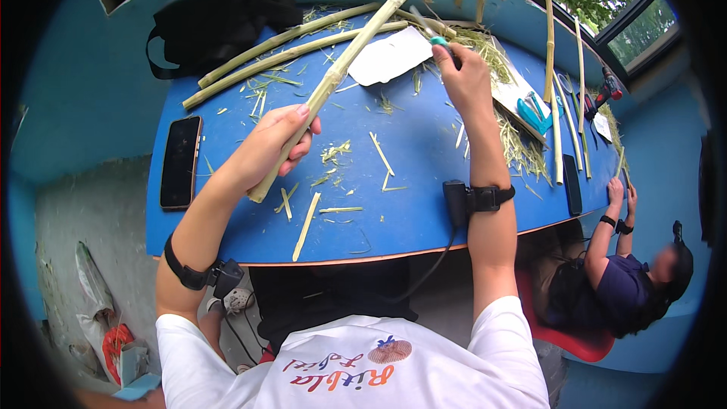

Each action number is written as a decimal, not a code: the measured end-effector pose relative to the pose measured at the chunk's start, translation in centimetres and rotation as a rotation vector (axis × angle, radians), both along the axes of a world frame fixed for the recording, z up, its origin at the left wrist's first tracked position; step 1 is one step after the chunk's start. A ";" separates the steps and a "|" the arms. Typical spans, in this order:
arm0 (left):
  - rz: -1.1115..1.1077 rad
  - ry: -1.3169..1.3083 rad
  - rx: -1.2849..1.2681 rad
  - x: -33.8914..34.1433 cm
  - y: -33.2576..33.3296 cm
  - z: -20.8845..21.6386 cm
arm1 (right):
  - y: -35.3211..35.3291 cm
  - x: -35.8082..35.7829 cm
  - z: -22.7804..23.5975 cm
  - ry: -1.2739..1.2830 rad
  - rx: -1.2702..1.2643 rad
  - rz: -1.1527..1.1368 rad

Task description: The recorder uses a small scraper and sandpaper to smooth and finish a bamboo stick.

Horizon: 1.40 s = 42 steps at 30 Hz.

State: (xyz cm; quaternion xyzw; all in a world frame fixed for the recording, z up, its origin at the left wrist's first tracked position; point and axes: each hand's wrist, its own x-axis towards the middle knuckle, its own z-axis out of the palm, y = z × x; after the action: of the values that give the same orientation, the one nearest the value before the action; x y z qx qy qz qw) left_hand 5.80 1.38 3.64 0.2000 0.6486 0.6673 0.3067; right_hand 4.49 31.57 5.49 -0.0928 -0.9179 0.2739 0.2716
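Observation:
My left hand (279,141) is wrapped round the lower part of a long, pale bamboo stick (342,68). The stick slants up and away to the right, with a raised joint midway. My right hand (465,82), also closed, grips a tool (440,42) with a teal and black handle. A narrow metal piece seems to point from it toward the stick's far end, apart from the stick; its exact kind is unclear. Beyond the stick lies a white sheet (392,56). Shavings (333,153) and thin slivers (307,227) are scattered on the blue table (416,220) below my hands.
Two bamboo sticks (284,55) and a black bag (212,23) lie at the far left. A phone (181,163) rests at the left edge. On the right are a teal tool (535,113), more sticks (556,140), a drill (603,92) and a seated person (621,284).

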 end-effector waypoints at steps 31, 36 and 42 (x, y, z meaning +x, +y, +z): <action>-0.006 0.076 -0.100 0.0 -0.2 0.1 | 1.5 -1.5 -0.8 -0.041 0.047 -0.154; 0.059 0.100 -0.068 -0.3 -0.2 -0.2 | 0.9 -1.4 -0.5 -0.081 -0.028 -0.024; 0.102 0.092 -0.021 -0.7 -0.3 -0.5 | -1.1 -0.9 -1.3 -0.195 -0.137 0.459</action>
State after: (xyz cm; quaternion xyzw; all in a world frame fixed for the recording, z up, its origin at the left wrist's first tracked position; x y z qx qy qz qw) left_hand 5.09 1.04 3.15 0.1939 0.6783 0.6654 0.2442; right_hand 3.56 30.52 4.17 0.0736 -0.9161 0.3797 0.1054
